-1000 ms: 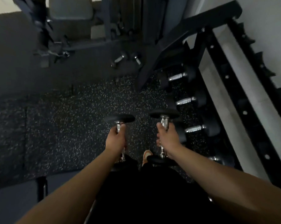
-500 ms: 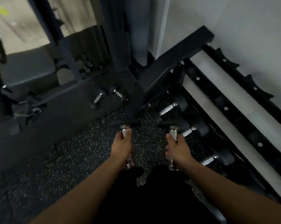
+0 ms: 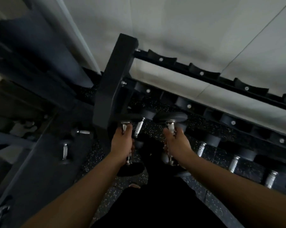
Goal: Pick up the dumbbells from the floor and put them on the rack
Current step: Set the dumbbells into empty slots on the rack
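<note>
My left hand (image 3: 121, 142) is wrapped around the chrome handle of a black dumbbell (image 3: 130, 169), whose far head sits close to the rack's left end post (image 3: 112, 79). My right hand (image 3: 177, 144) grips a second black dumbbell (image 3: 171, 116) by its handle, the far head raised in front of the rack's lower tier. Both dumbbells are off the floor and point away from me. The black dumbbell rack (image 3: 201, 73) runs diagonally from centre to right, its upper cradles bare.
Several dumbbells (image 3: 237, 157) rest on the rack's lowest tier at right. Two small dumbbells (image 3: 65, 150) lie on the speckled rubber floor (image 3: 104, 191) at left, beside a dark machine frame (image 3: 40, 162). A pale wall (image 3: 188, 30) backs the rack.
The view has swung up and right toward the rack. Both hands, still gripping the dumbbells, have come closer to the rack's left end.
</note>
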